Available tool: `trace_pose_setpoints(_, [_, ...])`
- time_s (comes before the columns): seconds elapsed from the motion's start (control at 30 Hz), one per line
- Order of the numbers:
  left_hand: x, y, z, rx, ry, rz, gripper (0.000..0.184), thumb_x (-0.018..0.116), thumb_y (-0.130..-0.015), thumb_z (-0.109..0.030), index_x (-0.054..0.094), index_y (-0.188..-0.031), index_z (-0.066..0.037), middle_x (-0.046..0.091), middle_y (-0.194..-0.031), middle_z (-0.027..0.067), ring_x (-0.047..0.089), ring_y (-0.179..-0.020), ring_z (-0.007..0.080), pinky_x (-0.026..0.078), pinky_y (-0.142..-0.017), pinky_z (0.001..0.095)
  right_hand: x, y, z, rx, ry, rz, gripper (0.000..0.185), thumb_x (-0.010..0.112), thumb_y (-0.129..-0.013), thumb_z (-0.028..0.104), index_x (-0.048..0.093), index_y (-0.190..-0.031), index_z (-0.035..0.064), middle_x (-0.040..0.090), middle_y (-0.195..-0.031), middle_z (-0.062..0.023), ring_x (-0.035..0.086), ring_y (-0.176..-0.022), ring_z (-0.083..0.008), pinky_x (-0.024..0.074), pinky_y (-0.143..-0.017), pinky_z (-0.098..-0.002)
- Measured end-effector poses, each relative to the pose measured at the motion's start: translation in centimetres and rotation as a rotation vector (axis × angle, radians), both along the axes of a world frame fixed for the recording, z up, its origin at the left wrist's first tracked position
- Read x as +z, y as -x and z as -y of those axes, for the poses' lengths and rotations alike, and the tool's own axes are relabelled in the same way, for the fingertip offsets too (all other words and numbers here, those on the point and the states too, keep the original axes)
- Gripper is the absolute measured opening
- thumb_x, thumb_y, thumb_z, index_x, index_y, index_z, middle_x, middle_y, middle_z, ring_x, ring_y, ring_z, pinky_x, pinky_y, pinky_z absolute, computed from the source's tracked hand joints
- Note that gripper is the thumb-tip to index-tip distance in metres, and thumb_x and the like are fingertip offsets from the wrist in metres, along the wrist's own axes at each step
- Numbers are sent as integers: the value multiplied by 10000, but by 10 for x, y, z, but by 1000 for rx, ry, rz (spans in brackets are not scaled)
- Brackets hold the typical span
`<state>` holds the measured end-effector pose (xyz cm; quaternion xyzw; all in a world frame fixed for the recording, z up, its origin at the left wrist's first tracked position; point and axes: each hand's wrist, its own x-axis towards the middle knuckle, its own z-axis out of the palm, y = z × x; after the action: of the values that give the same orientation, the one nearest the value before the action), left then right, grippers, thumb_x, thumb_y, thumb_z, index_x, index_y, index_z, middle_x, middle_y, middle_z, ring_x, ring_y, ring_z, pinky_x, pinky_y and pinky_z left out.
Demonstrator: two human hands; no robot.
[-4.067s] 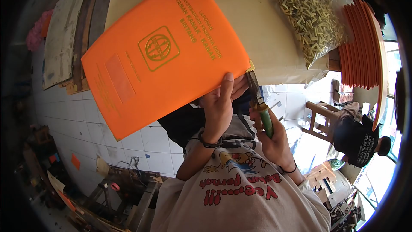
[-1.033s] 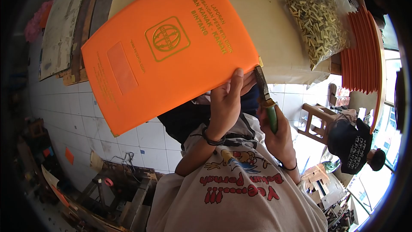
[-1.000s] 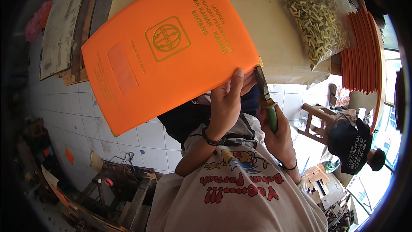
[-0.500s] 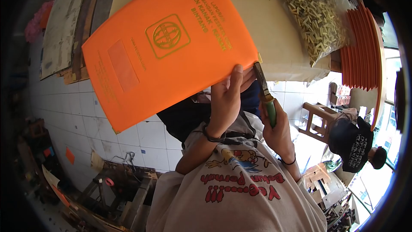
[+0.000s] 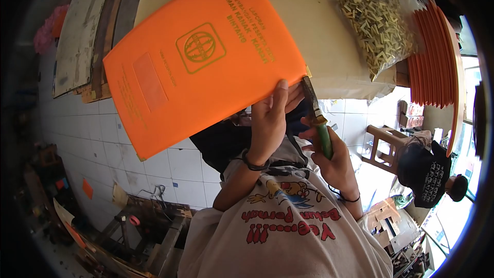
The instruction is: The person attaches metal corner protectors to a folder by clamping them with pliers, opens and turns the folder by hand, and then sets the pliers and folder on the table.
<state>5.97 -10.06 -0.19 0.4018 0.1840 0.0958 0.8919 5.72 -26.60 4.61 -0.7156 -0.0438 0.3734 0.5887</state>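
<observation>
My left hand (image 5: pixel 270 126) grips an orange folder (image 5: pixel 206 103) by its near edge, thumb on the cover and fingers underneath. The cover carries gold lettering, a round emblem and a clear label window. A small gold metal corner piece (image 5: pixel 308 71) sits on the folder's right corner. In my right hand (image 5: pixel 334 159) are pliers with green handles (image 5: pixel 324 139). Their dark jaws reach up beside that corner, close to the corner piece; whether they touch it I cannot tell. My right fingers are partly spread around the handles.
On the paper-covered table (image 5: pixel 329 36) lies a clear bag of gold metal pieces (image 5: pixel 378 33). Orange folders (image 5: pixel 437 56) stand stacked at the right. A wooden stool (image 5: pixel 381 146) and another person (image 5: pixel 424 172) are farther right. Tiled floor (image 5: pixel 190 167) shows at left.
My right fingers have loosened and spread from the pliers' handles. The pliers' jaws and the folder's right corner have shifted slightly left in view. My left hand keeps its grip.
</observation>
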Motion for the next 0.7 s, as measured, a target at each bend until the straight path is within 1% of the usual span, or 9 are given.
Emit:
trace_pose_setpoints(0.03, [0,0,0,-2,3,2,473,436,-1056,-303,533,-1289,97,635,-1238,228,669,-1101,266,507,-676,182,0,0,-1,-3,-10,-7,553,388,-720,-189,518,-1232,-27,466,-1436,-175,566,-1198,-221,506,-944,-358])
trace_pose_setpoints(0.07, [0,0,-1,-4,5,5,473,434,-1057,-301,532,-1289,100,632,-1240,231,666,-1106,267,514,-692,189,0,1,-1,-6,8,22,564,406,-721,-178,514,-1251,-20,516,-1307,-156,584,-1125,-214,508,-916,-343])
trace_pose_setpoints(0.13, [1,0,-1,-9,11,14,471,425,-1060,-290,521,-1290,109,624,-1243,241,654,-1125,273,547,-766,222,-1,1,-2,-14,43,78,589,441,-724,-156,505,-1290,-5,615,-1049,-118,620,-979,-200,512,-861,-313])
trace_pose_setpoints(0.23, [-4,-2,1,13,41,62,459,403,-1065,-262,502,-1287,128,611,-1239,264,626,-1162,295,546,-942,324,1,-4,1,159,248,227,423,448,-750,-144,522,-1142,-4,596,-919,-136,607,-842,-237,486,-740,-343])
trace_pose_setpoints(0.33, [-3,-2,1,8,54,35,445,387,-1068,-235,481,-1289,140,596,-1239,281,606,-1182,315,484,-1057,413,-8,3,-7,60,191,385,284,460,-781,-127,496,-1032,1,555,-831,-152,565,-732,-276,443,-667,-367])
trace_pose_setpoints(0.43, [-3,-2,1,16,59,49,440,388,-1068,-230,474,-1293,138,590,-1246,284,608,-1178,319,501,-1036,409,-11,2,-6,68,208,363,262,477,-809,-111,499,-1048,-7,554,-827,-161,564,-714,-293,451,-674,-364])
trace_pose_setpoints(0.53, [-9,-1,2,14,32,57,441,390,-1067,-231,470,-1295,137,585,-1254,285,608,-1179,321,499,-1037,413,-13,4,-6,61,249,366,265,465,-806,-124,495,-1044,-11,555,-824,-163,564,-712,-307,452,-672,-365])
trace_pose_setpoints(0.63, [-7,-2,2,24,52,66,439,393,-1066,-231,479,-1289,138,593,-1245,282,604,-1183,321,490,-1048,417,-12,1,-8,85,264,417,269,452,-806,-134,497,-1042,-13,549,-810,-168,568,-703,-301,447,-664,-366])
trace_pose_setpoints(0.7, [-6,-2,2,20,45,52,451,407,-1063,-250,485,-1291,131,596,-1250,276,610,-1178,320,511,-1013,382,-16,0,-3,115,243,363,305,457,-793,-139,506,-1066,-14,576,-880,-162,592,-766,-274,473,-695,-366])
